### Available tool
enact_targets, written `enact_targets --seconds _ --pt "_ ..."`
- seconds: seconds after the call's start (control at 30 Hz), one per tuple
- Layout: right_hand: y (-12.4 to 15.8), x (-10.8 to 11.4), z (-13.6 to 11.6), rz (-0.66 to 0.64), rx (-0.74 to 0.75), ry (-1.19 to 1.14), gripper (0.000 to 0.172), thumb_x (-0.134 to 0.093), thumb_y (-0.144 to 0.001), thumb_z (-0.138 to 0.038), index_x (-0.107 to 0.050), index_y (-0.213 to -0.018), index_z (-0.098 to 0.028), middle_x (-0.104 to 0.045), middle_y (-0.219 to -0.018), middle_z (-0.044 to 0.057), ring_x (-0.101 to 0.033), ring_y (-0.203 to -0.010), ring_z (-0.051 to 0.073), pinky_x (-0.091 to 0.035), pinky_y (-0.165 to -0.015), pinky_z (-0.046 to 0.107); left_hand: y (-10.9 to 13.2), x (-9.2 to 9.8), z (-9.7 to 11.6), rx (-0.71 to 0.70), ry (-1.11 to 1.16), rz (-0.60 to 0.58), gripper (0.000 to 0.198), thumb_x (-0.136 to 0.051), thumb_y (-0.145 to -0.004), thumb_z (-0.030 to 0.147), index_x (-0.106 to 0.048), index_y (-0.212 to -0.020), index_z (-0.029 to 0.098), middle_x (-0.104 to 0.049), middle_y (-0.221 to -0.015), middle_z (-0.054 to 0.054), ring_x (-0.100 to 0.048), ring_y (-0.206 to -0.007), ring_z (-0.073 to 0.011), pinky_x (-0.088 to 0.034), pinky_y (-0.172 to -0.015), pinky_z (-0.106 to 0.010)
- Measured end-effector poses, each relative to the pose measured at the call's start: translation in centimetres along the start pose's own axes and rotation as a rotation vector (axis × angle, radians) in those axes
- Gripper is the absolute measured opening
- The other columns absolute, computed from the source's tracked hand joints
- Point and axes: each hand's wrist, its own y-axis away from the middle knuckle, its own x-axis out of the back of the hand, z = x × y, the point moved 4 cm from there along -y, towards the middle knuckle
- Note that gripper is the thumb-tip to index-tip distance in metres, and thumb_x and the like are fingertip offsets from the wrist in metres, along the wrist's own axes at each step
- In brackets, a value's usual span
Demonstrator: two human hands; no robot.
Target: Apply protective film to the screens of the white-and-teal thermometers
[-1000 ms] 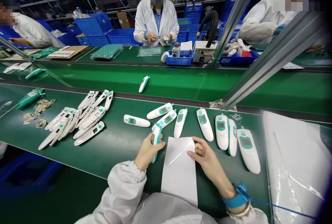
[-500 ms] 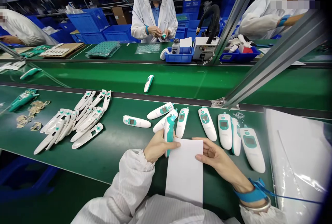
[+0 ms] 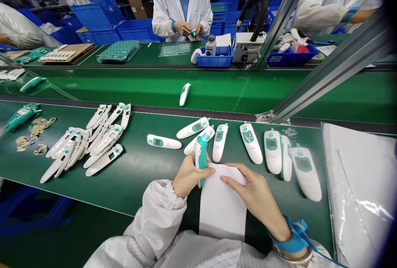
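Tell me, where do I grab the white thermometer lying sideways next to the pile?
Probably pinch the white thermometer by its slim, tapering end, coming from the side nearest you, with your fingers on its long edges. It lies flat with its display facing up at the wider end, so that grip should keep your fingers off the screen.

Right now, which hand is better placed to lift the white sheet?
Right, probably: the right hand rests on the curled edge of the white sheet, while the left hand is wrapped around a white-and-teal thermometer.
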Motion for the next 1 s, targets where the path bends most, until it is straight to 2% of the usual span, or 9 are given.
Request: enact_targets --seconds 0.1,0.2,0.3,0.43,0.57,0.63,0.73,0.83,1.0 --pt "-0.2 -0.3 0.3 -0.088 -0.062 -0.085 0.031 -0.055 -0.087 -0.051 -0.064 -0.084 -0.022 -0.068 -0.076 0.0 -0.063 -0.067 0.018 -0.047 -0.055 0.027 0.1 0.2 0.3 -0.017 -0.043 0.017 0.031 -0.075 -0.06 0.026 -0.047 -0.072 0.016 -0.046 -0.065 0.005 -0.042 -0.059 -0.0083 -0.034 -0.055 -0.022" --pt "-0.5 -0.3 0.8 -0.113 -0.1 -0.183 0.03 -0.057 -0.085 -0.05 -0.063 -0.093 -0.021 -0.068 -0.084 0.002 -0.065 -0.074 0.02 -0.051 -0.059 0.028 0.3 0.4 0.8 -0.015 -0.111 0.067 0.03 -0.074 -0.061 0.025 -0.047 -0.073 0.017 -0.044 -0.063 0.006 -0.041 -0.059 -0.0079 -0.035 -0.056 -0.022" --pt "-0.5 0.4 0.5 0.124 0.049 -0.094 0.045 -0.065 -0.082 -0.042 -0.053 -0.121 -0.024 -0.062 -0.119 0.007 -0.06 -0.108 0.024 -0.052 -0.087 0.036 0.6 0.3 1.3 -0.033 -0.153 0.11 0.027 -0.072 -0.062 0.022 -0.048 -0.073 0.017 -0.044 -0.063 0.007 -0.04 -0.057 -0.0074 -0.034 -0.056 -0.022" --pt "0.4 0.6 -0.3 0.385 0.256 0.06 0.055 -0.07 -0.079 -0.035 -0.048 -0.128 -0.027 -0.047 -0.136 0.009 -0.042 -0.13 0.026 -0.036 -0.108 0.046 0.6 0.4 1.3 -0.07 -0.157 0.15 0.024 -0.07 -0.062 0.021 -0.049 -0.073 0.016 -0.044 -0.065 0.006 -0.04 -0.058 -0.0072 -0.033 -0.056 -0.022" --pt "0.1 -0.3 1.1 0.195 -0.064 -0.259 0.08 -0.075 -0.071 -0.043 -0.035 -0.138 -0.026 -0.055 -0.128 0.012 -0.059 -0.111 0.028 -0.052 -0.089 0.045 0.0 0.8 0.4 -0.028 -0.113 0.199 0.026 -0.071 -0.061 0.021 -0.05 -0.075 0.017 -0.045 -0.066 0.006 -0.042 -0.059 -0.0076 -0.034 -0.056 -0.022" --pt "-0.2 -0.7 1.7 0.026 -0.251 -0.479 0.076 -0.073 -0.071 -0.047 -0.038 -0.135 -0.024 -0.067 -0.103 0.008 -0.067 -0.086 0.026 -0.057 -0.071 0.041 -0.2 0.9 0.2 -0.024 -0.084 0.222 0.026 -0.072 -0.061 0.021 -0.049 -0.072 0.017 -0.045 -0.065 0.006 -0.042 -0.06 -0.0079 -0.035 -0.057 -0.023" --pt "-0.9 0.0 1.8 0.03 -0.309 -0.632 0.068 -0.073 -0.072 -0.046 -0.043 -0.13 -0.026 -0.068 -0.08 0.002 -0.067 -0.067 0.022 -0.056 -0.057 0.035 -0.4 0.3 0.1 -0.018 -0.036 0.178 0.026 -0.072 -0.063 0.023 -0.048 -0.072 0.017 -0.045 -0.066 0.005 -0.044 -0.062 -0.0091 -0.038 -0.06 -0.024" --pt "-1.5 1.0 1.6 0.118 -0.197 -0.535 0.062 -0.07 -0.076 -0.045 -0.045 -0.129 -0.028 -0.067 -0.088 0.003 -0.066 -0.073 0.022 -0.056 -0.06 0.037 -0.3 -0.7 0.1 -0.002 -0.033 0.091 0.028 -0.072 -0.063 0.021 -0.05 -0.08 0.018 -0.047 -0.069 0.005 -0.045 -0.063 -0.0101 -0.04 -0.059 -0.024" --pt "0.0 2.1 -0.8 0.552 0.293 0.128 0.05 -0.072 -0.077 -0.031 -0.053 -0.123 -0.025 -0.05 -0.127 0.011 -0.046 -0.122 0.03 -0.045 -0.095 0.047 -0.3 -1.3 0.0 -0.077 -0.105 0.14 0.025 -0.068 -0.065 0.016 -0.052 -0.083 0.017 -0.046 -0.068 0.005 -0.041 -0.06 -0.0089 -0.038 -0.056 -0.023"
